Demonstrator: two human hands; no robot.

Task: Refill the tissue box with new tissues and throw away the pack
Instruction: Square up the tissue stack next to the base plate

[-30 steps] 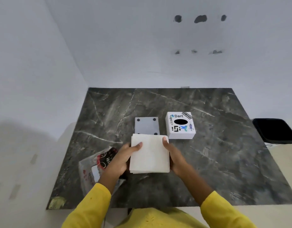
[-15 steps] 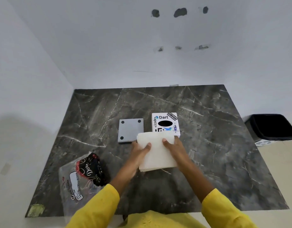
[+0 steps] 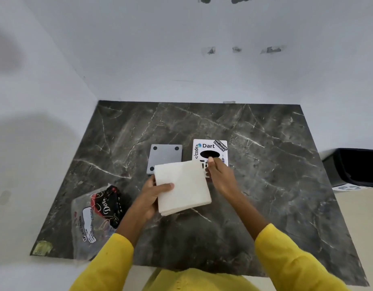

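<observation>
A stack of white tissues [image 3: 181, 185] hangs just above the dark marble table [image 3: 276, 185]. My left hand [image 3: 153, 196] grips its left edge, thumb on top. My right hand [image 3: 221, 179] pinches the stack's far right corner, where the top sheet lifts a little. That corner sits over the front of the white tissue box [image 3: 209, 146], which has stickers and a black oval opening. The box's grey panel [image 3: 165, 157] lies flat just left of the box. The clear tissue pack [image 3: 97, 213], with a black and red label, lies at the table's front left.
A black bin [image 3: 358, 164] stands on the floor past the table's right edge. White walls close off the back and left sides. A yellowish scrap of tape [image 3: 41, 247] sticks to the front left corner.
The tissue stack has moved forward and right toward the box. My right hand slid from the stack's right edge up to its far right corner, over the box.
</observation>
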